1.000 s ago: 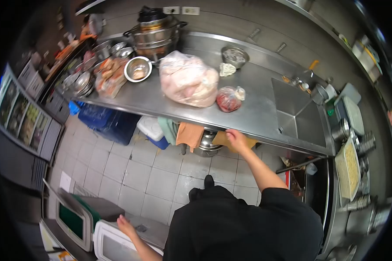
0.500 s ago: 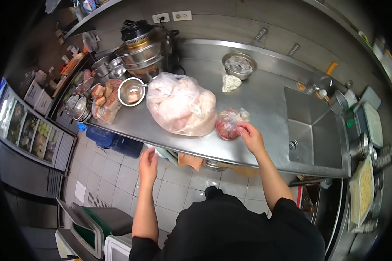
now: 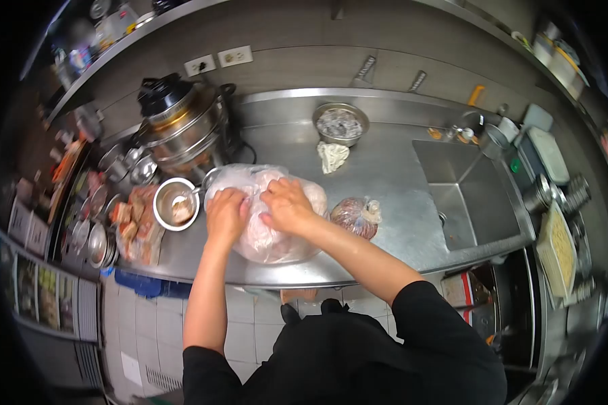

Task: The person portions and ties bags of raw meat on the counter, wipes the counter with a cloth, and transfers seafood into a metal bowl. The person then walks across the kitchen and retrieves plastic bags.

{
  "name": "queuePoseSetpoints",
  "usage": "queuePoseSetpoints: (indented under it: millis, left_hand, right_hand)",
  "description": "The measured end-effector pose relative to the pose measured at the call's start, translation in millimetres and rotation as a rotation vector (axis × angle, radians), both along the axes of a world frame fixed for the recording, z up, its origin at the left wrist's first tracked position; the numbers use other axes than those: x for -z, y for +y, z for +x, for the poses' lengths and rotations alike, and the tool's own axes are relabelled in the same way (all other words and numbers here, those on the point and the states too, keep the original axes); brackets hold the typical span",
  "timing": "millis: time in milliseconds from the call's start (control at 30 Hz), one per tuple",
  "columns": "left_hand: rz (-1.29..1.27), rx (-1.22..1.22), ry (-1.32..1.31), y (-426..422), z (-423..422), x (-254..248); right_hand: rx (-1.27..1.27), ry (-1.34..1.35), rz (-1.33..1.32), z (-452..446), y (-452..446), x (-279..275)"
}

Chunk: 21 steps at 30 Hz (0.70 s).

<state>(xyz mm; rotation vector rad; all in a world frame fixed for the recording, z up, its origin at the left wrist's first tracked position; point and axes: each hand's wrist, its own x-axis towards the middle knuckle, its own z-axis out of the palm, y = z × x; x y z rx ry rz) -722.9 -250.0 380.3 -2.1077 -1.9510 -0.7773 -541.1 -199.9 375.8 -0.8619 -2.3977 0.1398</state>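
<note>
A large clear plastic bag of pale raw meat (image 3: 270,248) lies on the steel counter in front of me. On its upper left side, my left hand (image 3: 227,214) has its fingers curled into the plastic. My right hand (image 3: 287,204) grips the bag near its top, just beside the left. The bag's surface under both palms is hidden. To the right sits a smaller knotted bag of dark red contents (image 3: 355,217), apart from my hands. A steel bowl with a light-coloured piece in it (image 3: 176,204) stands close to the left of the big bag.
A large steel cooker (image 3: 182,125) stands at the back left. Bagged meat chunks (image 3: 140,226) lie at the left end. Behind are a round metal bowl (image 3: 341,124) and a crumpled white cloth (image 3: 332,157). The sink (image 3: 476,192) is at the right.
My right hand has left the small knotted bag, and my left hand has come up from beyond the counter edge. Both now grip the large bag. The view has shifted.
</note>
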Motion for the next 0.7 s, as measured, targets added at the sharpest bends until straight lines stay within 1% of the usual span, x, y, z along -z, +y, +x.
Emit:
queuePoseSetpoints:
  millis: [33,100,133,167,233,267,300,333,400,433,467,500,533,567,600,667,700]
  left_hand:
    - [0.000,0.037,-0.007,4,-6,0]
    - [0.059,0.100,-0.289,5,-15,-8]
    - [0.055,0.138,-0.297,6,-18,-13]
    - [0.037,0.152,-0.327,5,-20,-19]
    - [0.015,0.196,-0.368,5,-22,-26]
    - [-0.051,0.232,-0.546,6,-21,-28]
    - [-0.127,0.269,-0.721,7,-18,-26]
    - [-0.085,0.295,-0.684,11,-17,-19]
    - [-0.070,0.315,-0.754,17,-15,-14]
    - [-0.209,0.383,-0.845,14,-9,-33]
    - [-0.162,0.395,-0.830,24,-16,-18]
    - [-0.108,0.440,-0.723,30,-21,-15]
    - [-0.078,0.444,-0.603,31,-24,-18]
    - [-0.143,0.429,-0.447,25,-21,-42]
    - [-0.006,0.405,-0.342,30,-31,-31]
    - [0.063,0.270,-0.414,35,-45,-27]
    - [-0.063,0.157,-0.679,16,-25,-57]
  right_hand:
    - [0.037,-0.007,0.000,-9,1,-1]
    - [0.147,-0.123,-0.063,-22,2,-4]
    - [0.139,-0.014,-0.046,-22,3,-6]
    - [0.179,-0.022,-0.046,-22,6,-11]
    - [0.212,0.362,-0.684,-23,13,-17]
    - [0.119,0.507,-0.749,-19,19,-13]
    - [-0.053,0.699,-0.970,-18,15,-24]
    - [-0.232,0.904,-1.170,-18,10,-35]
    - [-0.185,1.013,-1.123,-30,7,-36]
    - [-0.199,0.958,-0.954,-29,9,-35]
    - [-0.096,0.788,-0.721,-25,8,-41]
    - [0.004,0.600,-0.513,-23,5,-48]
    - [0.046,0.491,-0.429,-22,2,-49]
    - [0.074,0.375,-0.356,-18,-2,-51]
    - [0.108,0.373,-0.342,-8,-11,-64]
    - [0.253,0.222,-0.124,15,-34,-88]
    - [0.270,0.218,-0.113,29,-36,-85]
